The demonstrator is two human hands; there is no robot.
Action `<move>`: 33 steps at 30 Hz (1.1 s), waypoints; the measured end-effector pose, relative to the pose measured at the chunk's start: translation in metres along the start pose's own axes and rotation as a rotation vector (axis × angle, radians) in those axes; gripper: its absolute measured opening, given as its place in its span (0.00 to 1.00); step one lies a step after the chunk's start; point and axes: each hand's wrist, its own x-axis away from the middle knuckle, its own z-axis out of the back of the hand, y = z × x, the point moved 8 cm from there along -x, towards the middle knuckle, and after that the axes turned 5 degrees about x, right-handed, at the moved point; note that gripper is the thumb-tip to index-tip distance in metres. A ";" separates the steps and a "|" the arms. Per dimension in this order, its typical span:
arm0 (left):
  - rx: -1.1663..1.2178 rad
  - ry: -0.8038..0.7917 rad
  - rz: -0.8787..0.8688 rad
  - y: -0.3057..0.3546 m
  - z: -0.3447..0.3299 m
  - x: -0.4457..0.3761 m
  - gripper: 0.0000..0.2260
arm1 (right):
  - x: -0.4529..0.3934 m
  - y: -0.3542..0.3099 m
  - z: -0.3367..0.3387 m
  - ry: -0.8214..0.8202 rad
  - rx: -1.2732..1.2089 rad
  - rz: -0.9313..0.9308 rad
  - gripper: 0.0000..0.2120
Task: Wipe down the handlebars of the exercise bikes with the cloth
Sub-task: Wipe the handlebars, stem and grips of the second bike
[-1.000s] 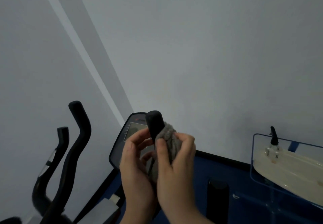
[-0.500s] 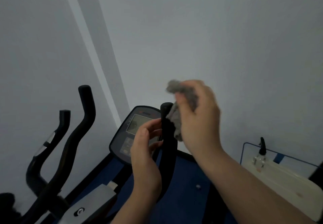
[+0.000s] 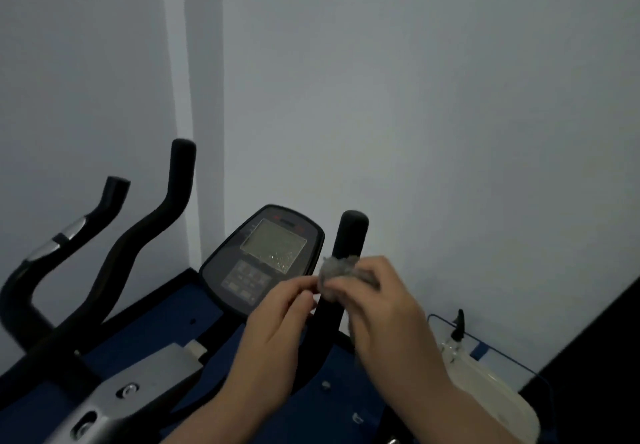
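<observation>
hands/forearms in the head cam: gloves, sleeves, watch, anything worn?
Nothing worn that the frame shows. The left hand and right hand are both bare: no gloves, no rings visible, though the picture is dim and a bit blurred. Both forearms are bare down to the bottom edge of the frame; no sleeve, watch or wristband in view.

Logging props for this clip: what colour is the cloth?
Grey, fuzzy; the cloth shows best in the head view, against the black handlebar.
</observation>
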 end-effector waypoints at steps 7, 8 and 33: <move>-0.599 -0.134 -0.203 0.007 0.012 0.038 0.13 | -0.004 -0.015 -0.029 -0.069 0.310 0.018 0.07; -0.617 -0.137 -0.216 0.007 0.014 0.040 0.13 | 0.008 -0.015 -0.037 -0.152 0.292 0.029 0.07; -0.478 -0.012 0.034 -0.011 0.068 0.088 0.11 | 0.057 -0.018 -0.029 -0.094 -0.064 -0.205 0.13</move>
